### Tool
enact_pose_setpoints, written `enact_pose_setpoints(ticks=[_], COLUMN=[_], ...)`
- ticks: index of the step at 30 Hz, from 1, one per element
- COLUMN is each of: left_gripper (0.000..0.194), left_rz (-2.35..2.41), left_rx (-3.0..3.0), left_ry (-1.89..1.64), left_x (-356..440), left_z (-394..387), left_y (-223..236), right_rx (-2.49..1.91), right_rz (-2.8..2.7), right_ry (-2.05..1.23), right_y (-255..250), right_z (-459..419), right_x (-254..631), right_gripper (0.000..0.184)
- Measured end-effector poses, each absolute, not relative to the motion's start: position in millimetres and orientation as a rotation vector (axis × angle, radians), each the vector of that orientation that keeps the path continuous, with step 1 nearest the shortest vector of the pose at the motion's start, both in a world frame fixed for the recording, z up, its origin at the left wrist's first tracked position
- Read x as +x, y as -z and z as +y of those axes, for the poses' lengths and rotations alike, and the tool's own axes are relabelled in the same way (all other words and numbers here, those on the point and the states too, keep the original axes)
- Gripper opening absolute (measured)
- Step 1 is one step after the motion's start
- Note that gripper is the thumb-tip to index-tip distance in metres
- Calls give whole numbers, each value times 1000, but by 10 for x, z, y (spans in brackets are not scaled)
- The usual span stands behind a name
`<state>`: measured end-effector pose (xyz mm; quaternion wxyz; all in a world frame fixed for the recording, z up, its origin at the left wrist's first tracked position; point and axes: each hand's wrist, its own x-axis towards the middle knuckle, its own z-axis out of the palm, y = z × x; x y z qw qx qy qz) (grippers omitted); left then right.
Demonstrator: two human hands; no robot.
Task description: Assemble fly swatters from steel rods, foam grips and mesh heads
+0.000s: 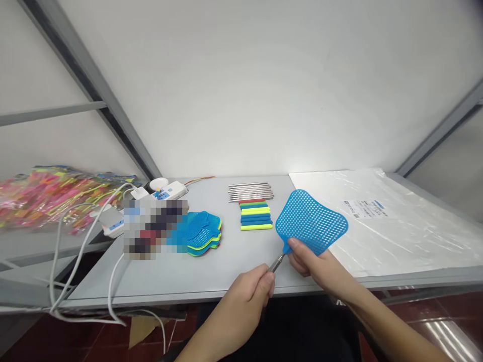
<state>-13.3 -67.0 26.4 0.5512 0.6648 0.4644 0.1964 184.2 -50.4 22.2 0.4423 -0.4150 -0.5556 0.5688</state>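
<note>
My right hand [307, 259] pinches the neck of a blue mesh fly-swatter head [311, 221], held flat just above the grey table [211, 269]. A thin metal rod [276, 263] runs from that neck into my left hand [249, 291], whose fingers are closed round the rod's lower end near the table's front edge. Behind, a stack of blue, green and yellow swatter heads [204, 232] lies to the left. A pile of coloured plastic handles [256, 216] and a row of metal rods [251, 191] lie at the middle.
A stack of clear plastic bags with a label [381, 221] covers the table's right side. White power strips and cables [113, 221] sit at the left. A bundle of bagged colourful swatters [49, 193] rests on a lower shelf far left. Grey frame bars slant up both sides.
</note>
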Motion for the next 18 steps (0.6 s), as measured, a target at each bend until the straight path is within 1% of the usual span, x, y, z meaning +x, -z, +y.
enact_pose_setpoints(ticks=[4, 8, 13, 15, 18], left_gripper=[44, 39, 39, 41, 40], left_rz=[997, 930, 887, 858, 799], left_rx=[1503, 1440, 1339, 1269, 1160], left_ry=[-391, -432, -426, -415, -393], left_x=[-168, -178, -113, -91, -88], left_z=[-657, -706, -756, -756, -743], left_y=[-312, -372, -343, -308, -248], right_rx=[-1012, -1017, -1094, -1082, -1087], right_rz=[-1211, -1151, -1318, -1335, -1169], right_ry=[-1465, -1523, -1562, -1544, -1413], right_y=[-129, -82, -87, -125, -257], right_z=[-511, -563, -714, -718, -582], right_x=[1824, 1797, 1677, 1685, 1900], right_gripper=[49, 51, 44, 43, 45])
